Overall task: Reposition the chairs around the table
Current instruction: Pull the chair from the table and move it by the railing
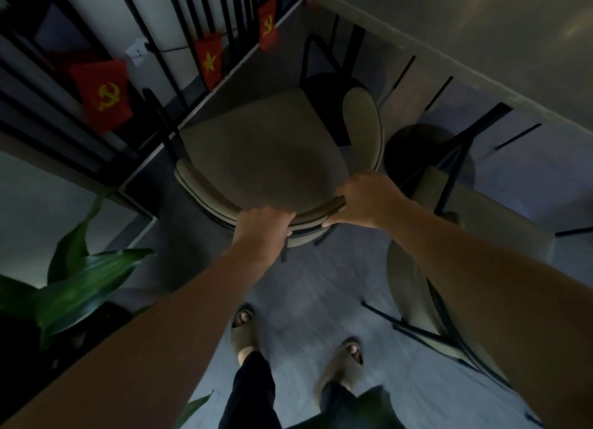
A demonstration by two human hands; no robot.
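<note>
A beige padded chair [263, 152] with a curved backrest and black metal legs stands in front of me on the grey floor. My left hand [263, 228] grips the near rim of its backrest. My right hand [365, 201] grips the same rim a little further right. The grey table [465, 27] runs diagonally across the upper right, its edge just beyond the chair. A second beige chair [417, 278] stands to the right, partly hidden by my right forearm. Another chair [327, 79] with a dark seat sits half under the table.
A black railing [154, 50] with small red flags [102, 92] lines the left side. A green leafy plant [80, 278] stands at the lower left. The table's round dark base [426, 152] and black struts are to the right. My sandalled feet [298, 342] stand on grey floor.
</note>
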